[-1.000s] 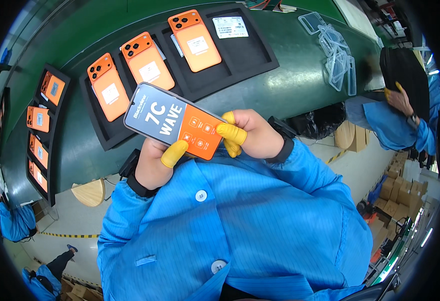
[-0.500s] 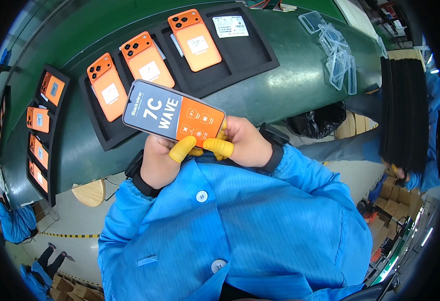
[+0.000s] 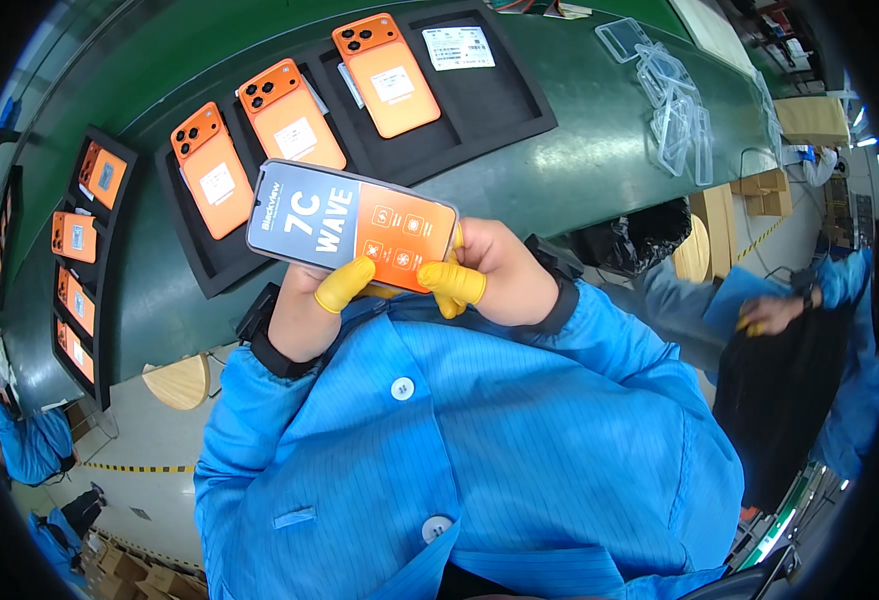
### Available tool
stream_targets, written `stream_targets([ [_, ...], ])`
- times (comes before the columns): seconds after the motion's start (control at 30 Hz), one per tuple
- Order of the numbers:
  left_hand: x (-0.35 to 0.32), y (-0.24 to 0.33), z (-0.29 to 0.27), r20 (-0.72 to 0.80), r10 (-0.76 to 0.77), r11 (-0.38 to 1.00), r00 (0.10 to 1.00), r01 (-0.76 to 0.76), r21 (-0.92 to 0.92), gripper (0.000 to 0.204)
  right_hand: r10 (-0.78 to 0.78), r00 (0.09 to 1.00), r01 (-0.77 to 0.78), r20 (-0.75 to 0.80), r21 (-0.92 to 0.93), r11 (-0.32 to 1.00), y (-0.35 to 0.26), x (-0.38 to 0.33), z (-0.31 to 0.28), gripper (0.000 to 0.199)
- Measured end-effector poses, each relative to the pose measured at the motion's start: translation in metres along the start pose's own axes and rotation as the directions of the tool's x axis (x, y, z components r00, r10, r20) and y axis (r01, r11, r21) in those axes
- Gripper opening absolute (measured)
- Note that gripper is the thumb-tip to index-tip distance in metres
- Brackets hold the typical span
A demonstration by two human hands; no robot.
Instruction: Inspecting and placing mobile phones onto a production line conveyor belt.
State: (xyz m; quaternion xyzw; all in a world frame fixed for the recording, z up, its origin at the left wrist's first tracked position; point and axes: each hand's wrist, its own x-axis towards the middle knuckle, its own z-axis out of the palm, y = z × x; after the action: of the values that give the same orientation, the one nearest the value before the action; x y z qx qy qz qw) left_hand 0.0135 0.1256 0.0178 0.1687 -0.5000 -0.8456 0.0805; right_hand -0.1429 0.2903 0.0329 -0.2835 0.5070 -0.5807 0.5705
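Left hand (image 3: 309, 312) and right hand (image 3: 489, 272) both gripping one phone (image 3: 354, 215), face up, long axis pretty much sideways, top end pointing left and slightly away, held near the black tray (image 3: 489, 115).

A glossy green desk (image 3: 569, 165) carries a wide black tray (image 3: 489, 105). Left of that tray, with a strip of green showing between them, lies a second, narrower black tray (image 3: 108, 280). Right of the wide tray, clear plastic cases (image 3: 675, 112) lie in a loose, overlapping heap.
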Motion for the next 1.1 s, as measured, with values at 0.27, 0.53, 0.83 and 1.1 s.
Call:
stream_targets([
  [0.27, -0.001, -0.008, 0.000, 0.059, -0.002, 0.999, 0.998, -0.001, 0.046, 0.031, 0.105, 0.994, -0.108, 0.040, 0.095, 0.990, 0.020, 0.002, 0.004, 0.026],
  [0.53, -0.002, -0.009, 0.007, 0.009, 0.009, 0.996, 1.000, -0.009, 0.090, 0.027, 0.056, 0.998, -0.057, 0.013, 0.125, 0.990, 0.018, 0.002, 0.010, 0.030],
  [0.83, 0.001, -0.009, 0.014, 0.002, 0.049, 0.997, 0.999, -0.049, 0.057, 0.024, 0.083, 0.996, -0.080, -0.019, 0.097, 0.992, 0.023, -0.002, 0.009, 0.028],
  [1.1, 0.002, -0.006, 0.018, 0.000, 0.108, 0.968, 0.994, -0.105, 0.227, 0.023, 0.083, 0.996, -0.085, 0.019, 0.158, 0.984, 0.021, -0.005, 0.005, 0.029],
])
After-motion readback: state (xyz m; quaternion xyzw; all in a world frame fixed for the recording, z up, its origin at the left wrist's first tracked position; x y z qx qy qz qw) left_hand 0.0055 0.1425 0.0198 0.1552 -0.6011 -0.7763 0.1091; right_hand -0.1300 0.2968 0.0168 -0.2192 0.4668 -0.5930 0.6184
